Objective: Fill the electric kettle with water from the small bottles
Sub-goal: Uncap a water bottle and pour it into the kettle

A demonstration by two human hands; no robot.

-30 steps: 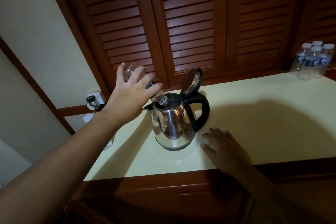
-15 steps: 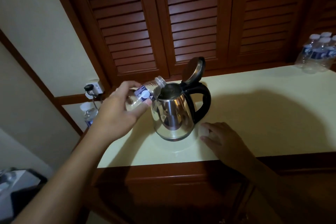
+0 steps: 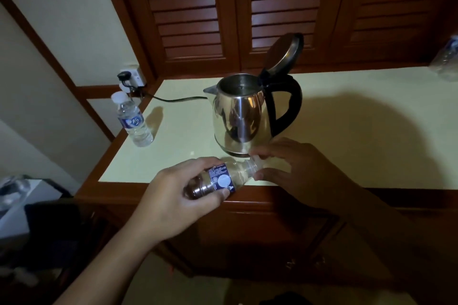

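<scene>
A steel electric kettle with a black handle stands on the pale countertop, its lid tipped up and open. In front of it, over the counter's front edge, my left hand grips a small clear bottle with a blue label, lying almost level with its neck pointing right. My right hand has its fingertips pinched at the bottle's neck, on what looks like a white cap. A second small bottle, capped and full, stands upright at the counter's left edge.
A black cord runs from the kettle to a wall socket at the back left. Wrapped bottles sit at the far right edge. Louvred wooden doors rise behind the counter. A dark wooden cabinet front lies below my hands.
My left hand has drawn the bottle away from the kettle's mouth and down to the counter's front edge. My right hand has lifted off the counter to the bottle's neck. The camera tilted down.
</scene>
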